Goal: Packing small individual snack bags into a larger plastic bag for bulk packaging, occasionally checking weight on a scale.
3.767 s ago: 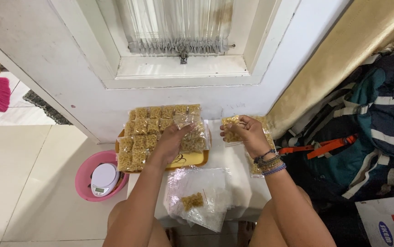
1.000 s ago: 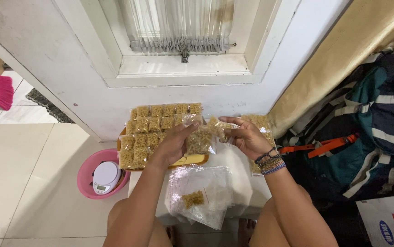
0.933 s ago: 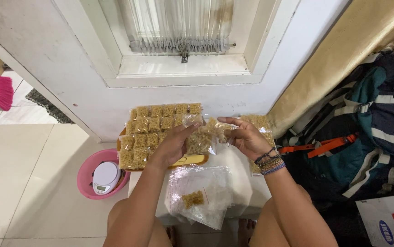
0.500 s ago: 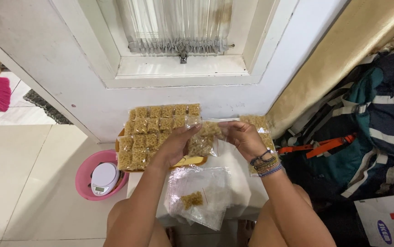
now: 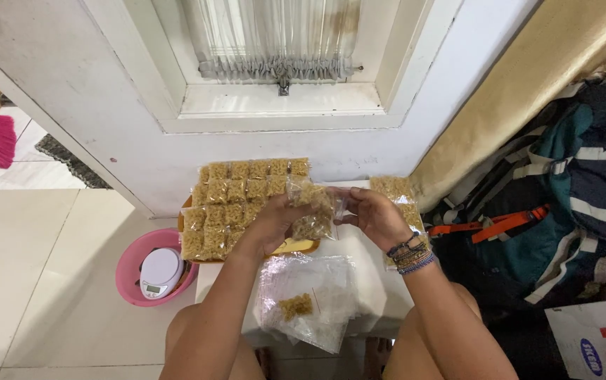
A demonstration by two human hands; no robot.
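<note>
Both hands met above the far edge of a small white table (image 5: 359, 281). The left hand (image 5: 271, 225) and the right hand (image 5: 373, 217) together held a small clear packet of yellow-brown snack pieces (image 5: 312, 207), lifted off the table between them; the left fingers curled around its lower left side, and the right fingers pinched its right edge, though how tightly they closed was hard to tell from above. A stack of bead bracelets (image 5: 410, 253) sat on the right wrist. Just left of the held packet, an orange tray (image 5: 296, 246) carried rows of filled packets (image 5: 229, 200) set edge to edge. More filled packets (image 5: 396, 193) lay at the table's right side, beyond the right hand. Nearer the person, a loose heap of empty clear bags (image 5: 317, 288) lay on the table, one with a few snack pieces inside. On the floor to the left stood a pink basin (image 5: 130, 271) with a white kitchen scale (image 5: 160, 271) in it.
</note>
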